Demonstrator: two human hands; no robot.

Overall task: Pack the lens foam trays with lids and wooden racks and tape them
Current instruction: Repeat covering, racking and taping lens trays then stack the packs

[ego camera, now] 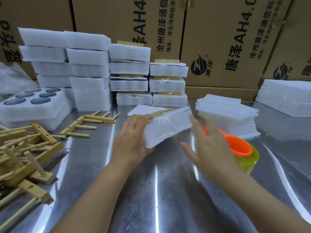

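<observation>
My left hand (133, 140) grips a white foam tray pack (168, 128), tilted up off the steel table, with clear tape across its side and a wooden rack (162, 111) on its top. My right hand (208, 140) hovers just right of the pack, fingers spread and blurred, holding nothing. Behind that hand lies an orange and yellow tape dispenser (242, 150). A stack of thin foam lids (225, 115) sits to the right. An uncovered foam tray (32, 105) with dark round lenses rests at the left. Loose wooden racks (27, 148) are heaped at the near left.
Stacks of plain foam trays (67, 64) and taped packs (149, 81) stand at the back of the steel table (159, 190). More foam sheets (286, 98) lie at the far right. Printed cardboard boxes (227, 39) wall off the back.
</observation>
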